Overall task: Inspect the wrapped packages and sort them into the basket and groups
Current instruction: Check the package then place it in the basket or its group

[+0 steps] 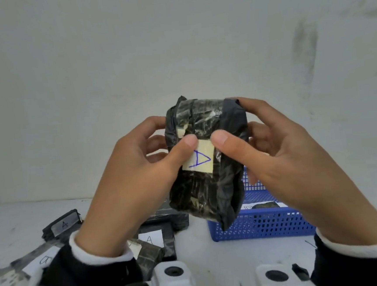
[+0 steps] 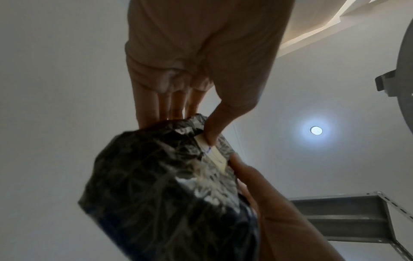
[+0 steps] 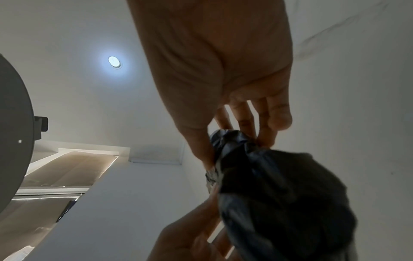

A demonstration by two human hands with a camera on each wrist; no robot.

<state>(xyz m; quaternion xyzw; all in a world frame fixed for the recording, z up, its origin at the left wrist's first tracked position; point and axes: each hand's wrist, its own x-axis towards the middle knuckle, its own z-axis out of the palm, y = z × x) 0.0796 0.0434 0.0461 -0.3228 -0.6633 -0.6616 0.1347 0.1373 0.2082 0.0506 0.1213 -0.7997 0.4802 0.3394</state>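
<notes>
Bare white wall and a scuffed white table frame a sorter at work, a black-wrapped package held up at chest height, clear of the surface and just above the near-left corner of a blue basket. Left hand and right hand grip it from either side, fingers curled round the back and both thumbs pressed to the front face, flanking a pale label marked in blue with what reads as a D. The left wrist view shows the same thumb-and-finger hold from below, with a ceiling lamp and grey shelf bracket behind; the right wrist view shows that hand's fingertips pinching the crumpled dark end of the wrap.

The step in hand appears to be inspection: the label is turned to the face and being read. Sorting of this piece has not begun.

On the table to the left lie other wrapped packages, one at the far left labelled A, another nearer the left wrist also labelled A, and one at the left edge whose mark is too skewed to read. Inside the basket something dark shows, its label partly hidden.

The next move likely calls for matching the letter to its place, basket or a table group, then lowering the package there, probably one-handed, while keeping hold of the slick, loose wrap, which could slip or tear at the bunched end.
</notes>
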